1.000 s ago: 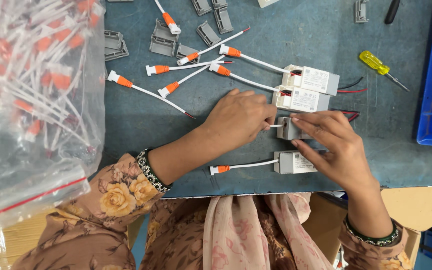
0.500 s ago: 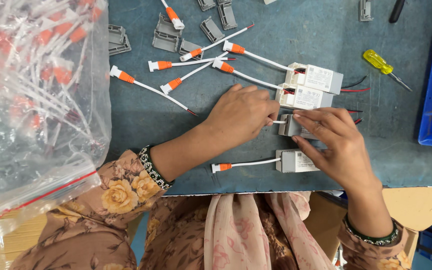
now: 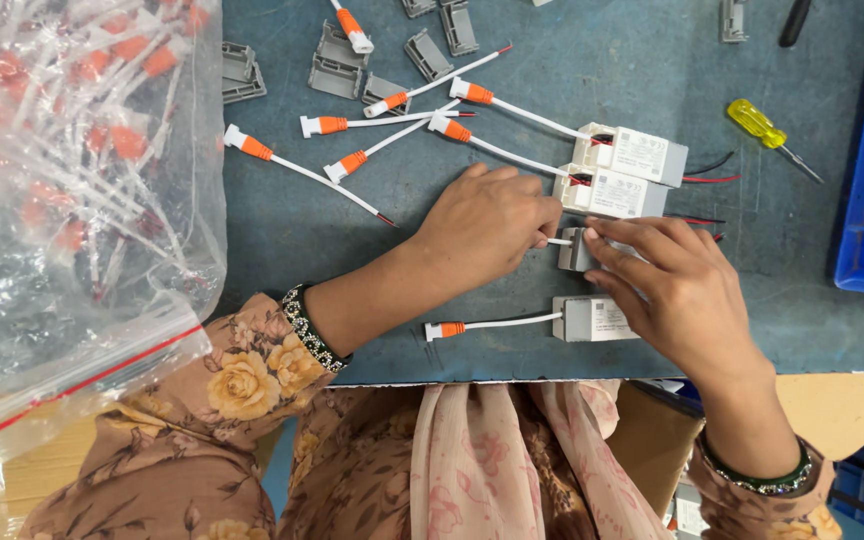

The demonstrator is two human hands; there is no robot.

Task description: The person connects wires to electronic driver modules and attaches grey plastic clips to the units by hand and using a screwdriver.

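- While the left hand (image 3: 482, 225) is pinching a thin white wire (image 3: 558, 241), the right hand (image 3: 667, 290) is gripping a small grey box (image 3: 576, 250) at table (image 3: 352, 330) centre.
- Box is looking light and rigid, best held by its sides; wire is flexing.
- Finished box (image 3: 592, 318) is lying at six o'clock.

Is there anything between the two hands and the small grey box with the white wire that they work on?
Nothing visible. The left hand pinches the white wire and the right hand lies on the grey box; both touch directly.
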